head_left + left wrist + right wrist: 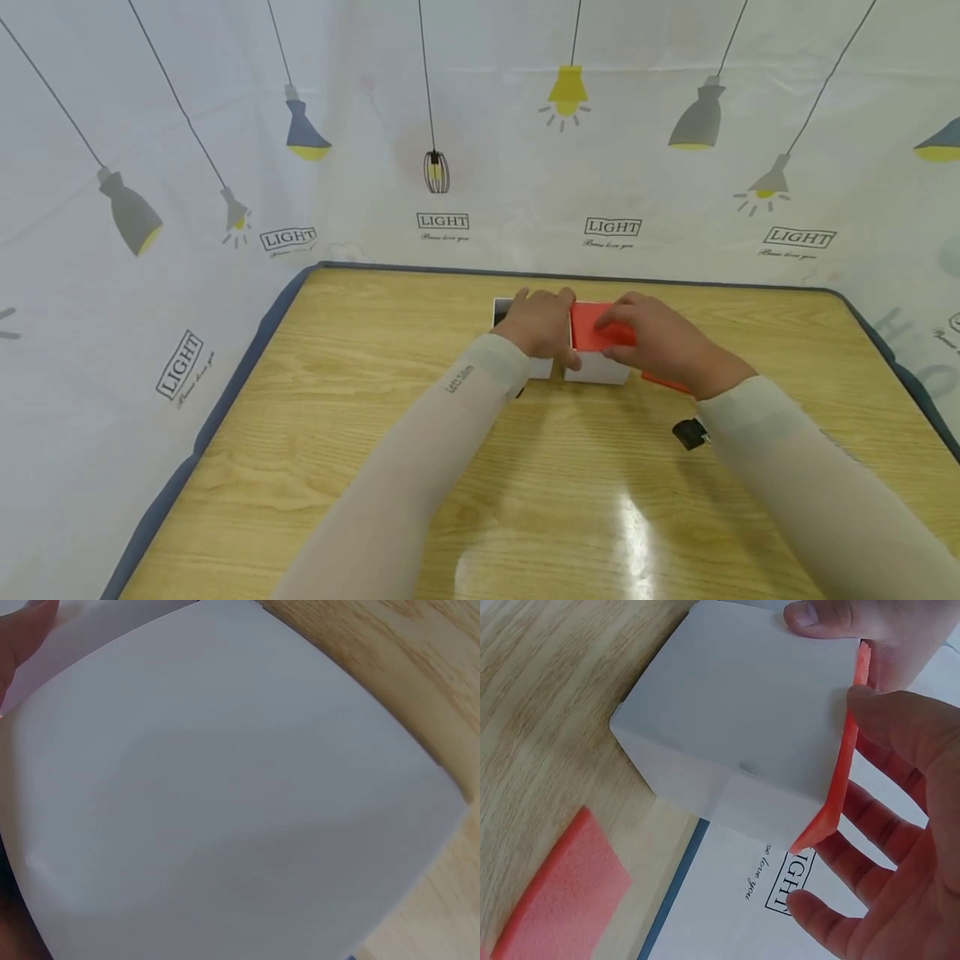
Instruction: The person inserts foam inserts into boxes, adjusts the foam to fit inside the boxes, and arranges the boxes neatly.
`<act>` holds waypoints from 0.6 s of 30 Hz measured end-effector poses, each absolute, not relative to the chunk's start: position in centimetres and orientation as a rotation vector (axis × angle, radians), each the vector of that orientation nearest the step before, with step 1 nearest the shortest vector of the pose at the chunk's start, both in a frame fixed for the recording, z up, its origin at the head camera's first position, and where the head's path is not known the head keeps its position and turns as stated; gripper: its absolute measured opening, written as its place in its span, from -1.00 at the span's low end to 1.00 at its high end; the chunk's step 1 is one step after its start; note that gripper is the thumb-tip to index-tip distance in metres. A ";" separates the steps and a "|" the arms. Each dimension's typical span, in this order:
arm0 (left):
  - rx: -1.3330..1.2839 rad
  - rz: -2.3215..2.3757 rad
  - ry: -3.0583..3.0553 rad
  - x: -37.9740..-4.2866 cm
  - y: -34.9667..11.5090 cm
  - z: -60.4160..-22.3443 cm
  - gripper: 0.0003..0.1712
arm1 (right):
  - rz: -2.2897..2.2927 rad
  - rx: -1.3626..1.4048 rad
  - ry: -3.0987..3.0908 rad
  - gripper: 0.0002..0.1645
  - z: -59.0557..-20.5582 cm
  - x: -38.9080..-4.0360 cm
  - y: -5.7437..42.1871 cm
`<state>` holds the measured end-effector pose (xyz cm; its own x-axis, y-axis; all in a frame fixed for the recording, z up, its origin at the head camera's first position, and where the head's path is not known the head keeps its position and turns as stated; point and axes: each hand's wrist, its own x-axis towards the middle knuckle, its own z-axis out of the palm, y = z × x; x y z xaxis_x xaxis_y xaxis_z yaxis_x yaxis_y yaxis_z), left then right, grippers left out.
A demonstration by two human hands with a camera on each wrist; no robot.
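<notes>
A white box (596, 368) stands on the table, also large in both wrist views. Over its top lies a red foam sheet (844, 765), whose edge sticks out slightly past the rim. My left hand (538, 323) grips the box from the left, thumb on the near face and fingers at the far corner. From the right, my right hand (663, 337) touches the foam, its thumb at the near rim and its other fingers spread over the top. Under the left hand, partly hidden, is a second white box (501, 307) with a dark inside.
Another red foam sheet (562, 892) lies flat on the wooden table (360, 417), right of the box. A small black object (690, 433) shows beside the right wrist. A white curtain (510, 183) printed with lamps rises behind the table edge.
</notes>
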<state>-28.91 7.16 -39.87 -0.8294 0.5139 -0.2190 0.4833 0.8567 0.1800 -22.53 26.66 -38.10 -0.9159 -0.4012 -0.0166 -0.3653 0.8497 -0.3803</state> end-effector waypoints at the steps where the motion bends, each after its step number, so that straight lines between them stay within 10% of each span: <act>1: 0.766 0.178 2.777 -28.8 7.1 -39.8 0.18 | -0.575 -0.610 2.930 -0.58 -38.2 -22.6 26.6; 18: 0.774 0.170 2.779 -29.1 7.1 -40.2 0.21 | -0.584 -0.599 2.920 -0.60 -38.7 -22.9 26.2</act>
<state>-29.12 7.06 -40.18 -0.8272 0.5215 -0.2091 0.4922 0.8521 0.1780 -22.89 26.18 -38.65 -0.9171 -0.3980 -0.0241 -0.3581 0.8487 -0.3893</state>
